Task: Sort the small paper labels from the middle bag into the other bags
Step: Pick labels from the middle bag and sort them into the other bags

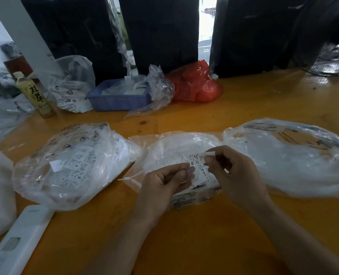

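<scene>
Labels, small white slips printed in black, one marked XS, lie bunched on top of the middle bag, a clear crumpled plastic bag flat on the orange table. Both forearms reach in from the near edge of the table and meet over that bag. The left hand sits with its knuckles up and fingers curled inward, thumb and fingertips pinched together on the edge of a slip. The right hand is turned toward it, fingers bent, with thumb and forefinger nipping the upper corner of a label. Left of the middle bag lies another clear bag with printed slips inside; right of it, touching its edge, lies a third bag. Beyond the middle bag stand a blue tray, a red bag and a drink bottle.
</scene>
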Available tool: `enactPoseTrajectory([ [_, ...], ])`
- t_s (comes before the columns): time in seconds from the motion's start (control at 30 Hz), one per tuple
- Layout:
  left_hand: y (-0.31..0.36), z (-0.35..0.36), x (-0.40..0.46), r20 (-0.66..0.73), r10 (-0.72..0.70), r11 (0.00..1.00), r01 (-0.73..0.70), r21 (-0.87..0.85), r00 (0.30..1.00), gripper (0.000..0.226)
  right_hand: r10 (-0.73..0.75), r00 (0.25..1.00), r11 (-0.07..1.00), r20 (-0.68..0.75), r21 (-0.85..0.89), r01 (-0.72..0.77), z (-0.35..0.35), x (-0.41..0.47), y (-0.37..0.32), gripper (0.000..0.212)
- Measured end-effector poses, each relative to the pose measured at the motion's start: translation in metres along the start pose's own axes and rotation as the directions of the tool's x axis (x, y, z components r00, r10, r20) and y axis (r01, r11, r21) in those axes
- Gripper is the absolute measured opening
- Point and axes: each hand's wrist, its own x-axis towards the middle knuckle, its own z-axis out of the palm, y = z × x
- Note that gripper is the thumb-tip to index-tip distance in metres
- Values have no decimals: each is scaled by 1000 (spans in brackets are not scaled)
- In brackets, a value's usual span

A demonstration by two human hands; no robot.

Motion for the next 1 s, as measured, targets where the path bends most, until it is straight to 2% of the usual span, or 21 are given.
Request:
enactPoseTrajectory([
  [0.27,2,2,-2,-4,19,999,-19,36,1000,26,-71,997,989,22,-131,73,4,0,5,8],
  [0.5,4,2,-1,-55,36,993,-30,113,998,18,-94,988,974,119,-194,116,4,2,13,8],
  [0.63,4,1,-2,-62,48,982,-36,185,997,20,-29,982,979,185,-192,65,6,0,17,17],
  [0.73,5,2,-3,-59,41,980,-29,198,997,18,40,993,996,112,-77,-32,7,-2,15,28],
  [0.83,4,2,-3,-63,50,976,-35,217,997,15,52,997,997,57,-55,-49,6,-1,12,19],
  [1.0,5,3,-4,-67,57,971,-40,234,996,17,95,982,995,161,-47,-89,11,-5,8,15],
])
